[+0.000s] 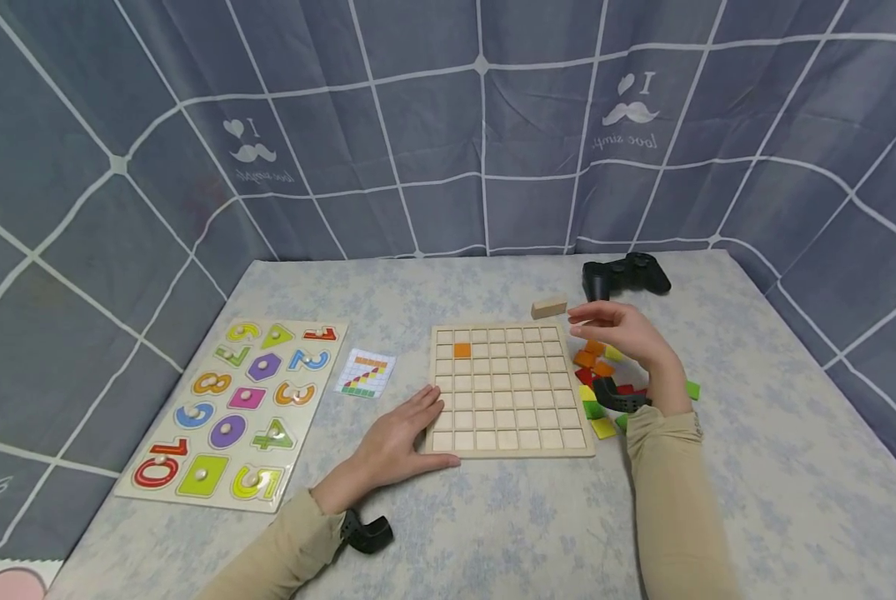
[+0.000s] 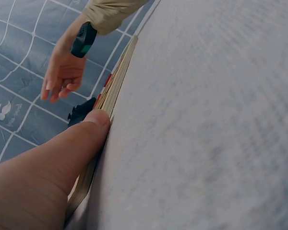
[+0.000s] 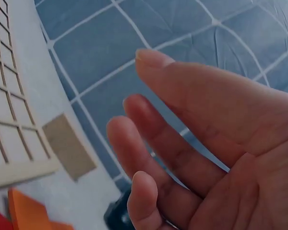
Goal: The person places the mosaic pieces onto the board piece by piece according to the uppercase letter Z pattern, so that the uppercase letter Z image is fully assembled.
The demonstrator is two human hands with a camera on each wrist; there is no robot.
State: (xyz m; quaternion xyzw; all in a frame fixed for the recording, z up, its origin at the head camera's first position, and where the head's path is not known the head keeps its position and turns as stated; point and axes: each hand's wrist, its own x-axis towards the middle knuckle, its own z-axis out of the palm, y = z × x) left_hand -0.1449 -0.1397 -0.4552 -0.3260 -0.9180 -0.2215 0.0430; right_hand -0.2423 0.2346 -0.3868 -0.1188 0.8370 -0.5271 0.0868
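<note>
A wooden grid board (image 1: 511, 454) lies flat on the table, with one orange square tile (image 1: 463, 350) in a cell near its upper left. My left hand (image 1: 393, 442) rests at the board's near left corner, fingers along the left edge and thumb at the front edge. In the left wrist view the thumb (image 2: 84, 139) touches the board's side. My right hand (image 3: 197, 143) is raised with loosely bent fingers and nothing between them. Beneath and beside it lie loose orange tiles (image 1: 585, 359), yellow tiles (image 1: 603, 428) and green tiles (image 1: 593, 410), partly hidden by the wrist.
Behind the board sits a small wooden block (image 1: 548, 308), with a black game controller (image 1: 628, 273) farther right. To the left are a pattern card (image 1: 366, 373) and a number puzzle board (image 1: 256, 450). A checked curtain (image 1: 432, 150) encloses the table's back and sides.
</note>
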